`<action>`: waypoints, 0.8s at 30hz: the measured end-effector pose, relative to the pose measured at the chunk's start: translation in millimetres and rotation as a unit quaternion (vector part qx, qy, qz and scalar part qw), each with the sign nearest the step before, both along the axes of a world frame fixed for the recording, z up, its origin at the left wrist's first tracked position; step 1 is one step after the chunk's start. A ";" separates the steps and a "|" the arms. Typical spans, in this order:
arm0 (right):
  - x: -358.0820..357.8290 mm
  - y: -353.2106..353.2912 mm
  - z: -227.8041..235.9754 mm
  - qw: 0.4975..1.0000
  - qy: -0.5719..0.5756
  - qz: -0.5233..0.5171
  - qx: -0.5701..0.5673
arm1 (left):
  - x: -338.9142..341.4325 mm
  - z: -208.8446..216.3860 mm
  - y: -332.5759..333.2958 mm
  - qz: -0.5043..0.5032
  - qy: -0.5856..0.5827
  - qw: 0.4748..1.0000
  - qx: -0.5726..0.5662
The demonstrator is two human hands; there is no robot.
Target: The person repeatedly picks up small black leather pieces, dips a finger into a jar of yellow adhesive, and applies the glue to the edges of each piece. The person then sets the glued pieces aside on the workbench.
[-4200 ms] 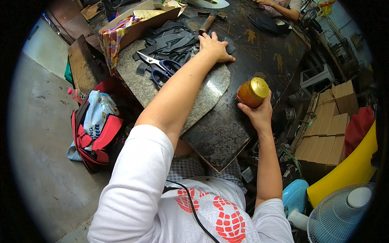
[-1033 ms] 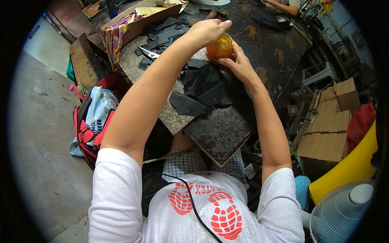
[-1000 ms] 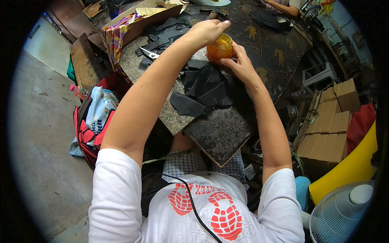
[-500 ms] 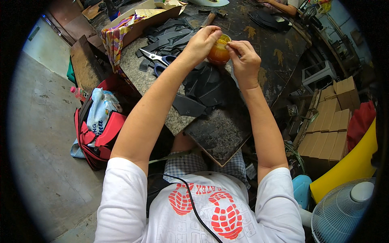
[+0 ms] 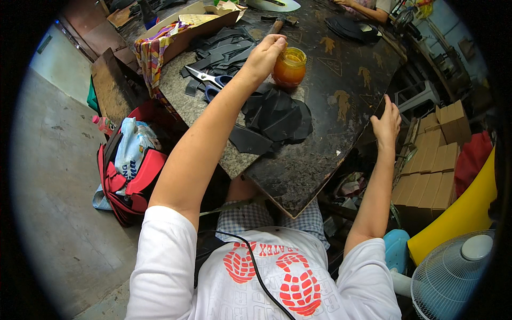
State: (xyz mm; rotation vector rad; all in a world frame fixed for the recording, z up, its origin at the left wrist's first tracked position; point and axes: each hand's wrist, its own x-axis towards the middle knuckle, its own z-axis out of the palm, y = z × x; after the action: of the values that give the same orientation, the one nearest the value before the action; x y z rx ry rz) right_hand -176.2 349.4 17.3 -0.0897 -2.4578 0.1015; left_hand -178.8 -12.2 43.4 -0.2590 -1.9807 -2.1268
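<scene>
Jar (image 5: pixel 289 70), rounded glass, flat black pieces (image 5: pixel 274 116)

Pretty decent light overall, white shirt (image 5: pixel 237 298) looks bright, but it's murky under the desk (image 5: pixel 325 128). Fisheye bends stuff near the rim, corners go black, middle's reasonably sharp.
</scene>
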 end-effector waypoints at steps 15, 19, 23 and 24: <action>-23.0 -217.1 1.8 0.852 -0.129 0.387 -0.330 | 8.2 12.8 -35.3 0.049 -0.016 0.997 -0.050; -39.0 -216.8 7.3 0.741 -0.238 0.492 -0.389 | 15.6 13.2 -37.6 0.089 0.050 0.994 -0.032; -45.7 -218.4 9.3 0.694 -0.301 0.518 -0.400 | 23.8 10.5 -45.1 0.100 0.014 0.995 0.005; -46.8 -220.3 9.8 0.666 -0.308 0.537 -0.416 | 24.2 9.8 -48.8 0.100 -0.004 0.995 0.021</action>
State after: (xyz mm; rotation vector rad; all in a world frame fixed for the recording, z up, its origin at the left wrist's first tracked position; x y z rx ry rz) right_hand -223.0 129.1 27.2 1.1178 -2.4631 1.9745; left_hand -154.6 -61.0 53.1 -0.0415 -1.8774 -2.0415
